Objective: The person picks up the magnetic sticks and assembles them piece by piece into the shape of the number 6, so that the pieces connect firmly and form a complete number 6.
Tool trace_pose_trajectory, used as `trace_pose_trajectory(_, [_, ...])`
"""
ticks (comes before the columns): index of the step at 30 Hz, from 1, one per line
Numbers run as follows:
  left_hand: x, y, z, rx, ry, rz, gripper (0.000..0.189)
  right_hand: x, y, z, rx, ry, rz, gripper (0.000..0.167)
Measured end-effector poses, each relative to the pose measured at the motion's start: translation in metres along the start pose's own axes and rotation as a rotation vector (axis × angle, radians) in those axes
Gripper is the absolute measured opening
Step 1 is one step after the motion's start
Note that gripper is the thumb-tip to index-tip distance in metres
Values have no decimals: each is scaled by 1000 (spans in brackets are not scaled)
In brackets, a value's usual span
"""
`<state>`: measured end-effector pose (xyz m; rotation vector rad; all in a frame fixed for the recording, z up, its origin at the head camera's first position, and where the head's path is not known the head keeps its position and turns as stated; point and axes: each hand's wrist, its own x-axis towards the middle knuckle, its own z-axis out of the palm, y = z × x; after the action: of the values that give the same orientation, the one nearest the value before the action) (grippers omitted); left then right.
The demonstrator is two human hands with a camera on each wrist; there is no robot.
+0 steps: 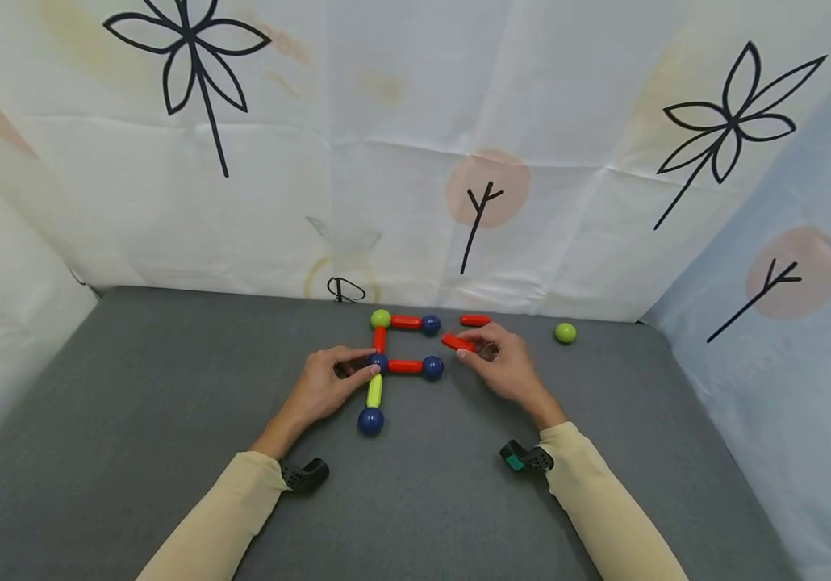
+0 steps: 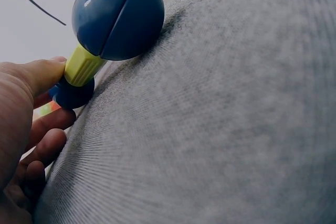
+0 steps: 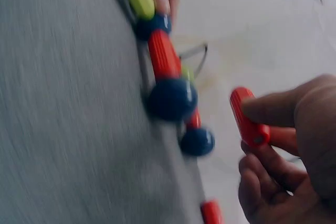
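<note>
An F-shaped build of rods and balls lies on the grey table. At its top left is a yellow-green ball (image 1: 381,319), and a yellow-green rod (image 1: 374,391) runs down to a large blue ball (image 1: 370,421). Red rods lead right to two more blue balls, an upper one (image 1: 430,325) and a lower one (image 1: 432,368). My left hand (image 1: 328,383) pinches the middle blue ball (image 1: 379,364) between thumb and fingers. Just right of the build, my right hand (image 1: 500,361) pinches a loose red rod (image 3: 248,119), held above the table in the right wrist view.
Another red rod (image 1: 475,320) lies behind my right hand, near the table's back edge. Farther right sits a single yellow-green ball (image 1: 565,332). A white printed cloth (image 1: 401,194) hangs behind the grey table (image 1: 169,403) and along its sides.
</note>
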<state>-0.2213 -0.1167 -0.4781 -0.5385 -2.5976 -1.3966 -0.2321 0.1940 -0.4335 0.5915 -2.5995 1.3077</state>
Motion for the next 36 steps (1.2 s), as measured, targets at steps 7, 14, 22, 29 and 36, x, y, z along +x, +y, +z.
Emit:
trace_pose_trajectory(7, [1, 0, 0, 3, -2, 9, 33, -11, -28, 23, 103, -339, -132, 21])
trace_pose_trajectory(14, [2, 1, 2, 2, -4, 5, 33, -19, -27, 45, 120, -556, -159, 17])
trace_pose_trajectory(22, [2, 1, 1, -2, 1, 3, 32, -20, -25, 48, 118, -591, -116, 15])
trace_pose_trajectory(29, [1, 1, 0, 2, -1, 0, 32, -19, -24, 49, 105, -594, -124, 16])
trace_pose_trajectory(36, [1, 1, 0, 4, -4, 0, 33, -18, -24, 48, 91, -599, -117, 18])
